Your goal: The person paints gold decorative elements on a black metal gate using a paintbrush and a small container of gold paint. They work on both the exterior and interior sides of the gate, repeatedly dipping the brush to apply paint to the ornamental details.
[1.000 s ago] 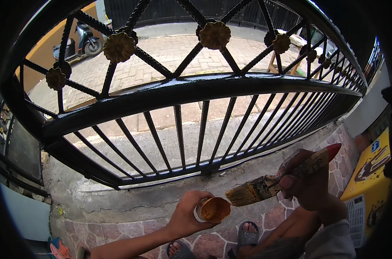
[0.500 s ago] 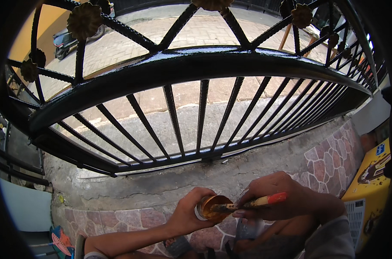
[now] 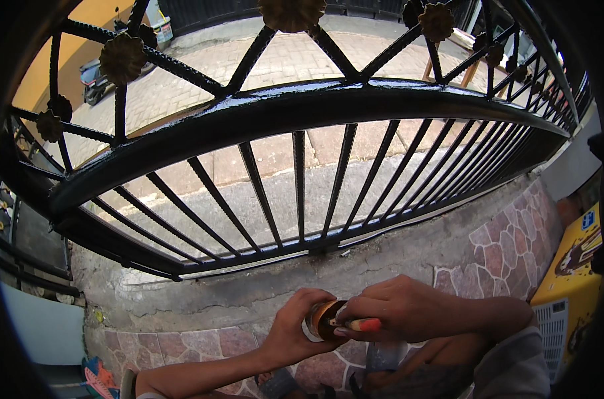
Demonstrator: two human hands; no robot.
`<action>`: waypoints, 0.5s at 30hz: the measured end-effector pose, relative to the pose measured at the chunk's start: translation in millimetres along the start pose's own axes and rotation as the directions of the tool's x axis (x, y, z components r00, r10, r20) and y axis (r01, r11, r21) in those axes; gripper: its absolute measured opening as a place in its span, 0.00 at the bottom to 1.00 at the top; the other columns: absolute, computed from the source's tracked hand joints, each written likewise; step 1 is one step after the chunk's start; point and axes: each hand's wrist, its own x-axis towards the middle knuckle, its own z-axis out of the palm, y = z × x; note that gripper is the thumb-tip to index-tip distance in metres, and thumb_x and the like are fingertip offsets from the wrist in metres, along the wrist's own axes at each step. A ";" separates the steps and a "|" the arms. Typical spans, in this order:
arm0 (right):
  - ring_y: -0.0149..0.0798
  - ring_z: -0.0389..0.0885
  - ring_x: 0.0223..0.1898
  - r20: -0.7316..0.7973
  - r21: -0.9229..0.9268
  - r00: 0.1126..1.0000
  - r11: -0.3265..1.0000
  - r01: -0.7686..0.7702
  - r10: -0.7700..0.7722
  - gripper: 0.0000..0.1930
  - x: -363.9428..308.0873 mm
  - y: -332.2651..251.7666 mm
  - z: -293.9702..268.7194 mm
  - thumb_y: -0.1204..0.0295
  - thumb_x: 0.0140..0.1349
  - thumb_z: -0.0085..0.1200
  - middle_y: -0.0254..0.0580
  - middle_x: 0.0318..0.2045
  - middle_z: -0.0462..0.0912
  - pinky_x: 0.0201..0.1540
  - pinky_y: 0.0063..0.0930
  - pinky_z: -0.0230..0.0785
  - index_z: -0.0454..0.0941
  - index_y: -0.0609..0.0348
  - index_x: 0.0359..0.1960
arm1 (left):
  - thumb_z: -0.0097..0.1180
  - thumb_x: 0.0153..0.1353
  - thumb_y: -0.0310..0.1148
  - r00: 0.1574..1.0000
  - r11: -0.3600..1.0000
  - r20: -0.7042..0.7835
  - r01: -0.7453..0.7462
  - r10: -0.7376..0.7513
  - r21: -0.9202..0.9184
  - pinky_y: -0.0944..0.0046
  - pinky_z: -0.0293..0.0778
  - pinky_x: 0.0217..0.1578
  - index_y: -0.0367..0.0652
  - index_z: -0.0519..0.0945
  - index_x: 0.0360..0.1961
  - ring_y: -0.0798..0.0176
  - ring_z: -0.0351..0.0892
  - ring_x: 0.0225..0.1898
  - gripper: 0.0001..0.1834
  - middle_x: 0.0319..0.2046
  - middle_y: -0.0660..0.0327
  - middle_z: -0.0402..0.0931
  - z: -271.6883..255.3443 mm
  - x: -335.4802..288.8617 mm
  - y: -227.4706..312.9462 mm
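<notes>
My left hand (image 3: 290, 327) is wrapped round a small round cup (image 3: 323, 311) with golden-brown paint on its inner wall. Above the cup's mouth, my right hand (image 3: 400, 307) grips a paintbrush (image 3: 364, 324) with a wooden handle and a red end. The brush head reaches down into the cup; its bristles are hidden by the rim and my fingers. Beyond both hands stands a black metal gate (image 3: 302, 118) with a glossy curved rail and slim upright bars. Gold flower ornaments (image 3: 122, 58) sit on its upper lattice.
A yellow printed box (image 3: 571, 266) stands at the right beside a stone-patterned floor (image 3: 508, 246). At lower left lies an orange and blue item (image 3: 99, 378). Through the gate show a paved lane (image 3: 202, 60) and a parked motorbike (image 3: 96, 83). My sandalled feet (image 3: 278, 382) are below the cup.
The brush has tipped more steeply and gone deeper into the cup as my right hand moved left and closer to it. The view has shifted slightly, and the gate sits a little lower.
</notes>
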 end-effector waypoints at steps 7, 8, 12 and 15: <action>0.47 0.85 0.31 -0.002 -0.060 1.000 0.998 -0.007 0.007 0.12 2.4 -4.1 5.6 0.64 0.65 0.61 0.42 0.29 0.81 0.30 0.38 0.76 0.73 0.55 0.42 | 0.80 0.44 0.35 1.000 1.000 0.008 -0.004 0.004 -0.023 0.56 0.79 0.48 0.40 0.75 0.54 0.51 0.80 0.50 0.36 0.49 0.53 0.75 -1.3 0.7 8.6; 0.47 0.84 0.30 -0.003 -0.063 1.000 0.998 -0.007 0.006 0.12 1.9 -3.4 6.9 0.64 0.66 0.60 0.42 0.28 0.81 0.29 0.38 0.76 0.72 0.55 0.42 | 0.80 0.44 0.35 1.000 1.000 0.002 -0.008 0.008 -0.021 0.56 0.78 0.48 0.40 0.75 0.54 0.51 0.80 0.50 0.36 0.49 0.53 0.75 -1.6 -0.2 8.7; 0.44 0.83 0.27 -0.006 -0.128 1.000 0.991 -0.031 0.030 0.13 2.8 -0.2 11.3 0.61 0.65 0.64 0.40 0.26 0.81 0.26 0.36 0.73 0.79 0.55 0.42 | 0.81 0.42 0.36 1.000 1.000 -0.015 -0.008 0.008 -0.025 0.57 0.77 0.49 0.42 0.74 0.54 0.55 0.80 0.50 0.38 0.49 0.55 0.75 0.3 -4.5 3.0; 0.48 0.83 0.27 0.072 -0.176 0.994 0.982 -0.068 0.082 0.12 10.0 -4.4 9.7 0.59 0.70 0.54 0.41 0.25 0.79 0.28 0.40 0.74 0.75 0.54 0.39 | 0.81 0.44 0.36 1.000 0.999 -0.023 0.006 -0.007 -0.050 0.58 0.76 0.51 0.43 0.74 0.55 0.56 0.79 0.51 0.37 0.50 0.55 0.75 -0.9 -9.6 -0.6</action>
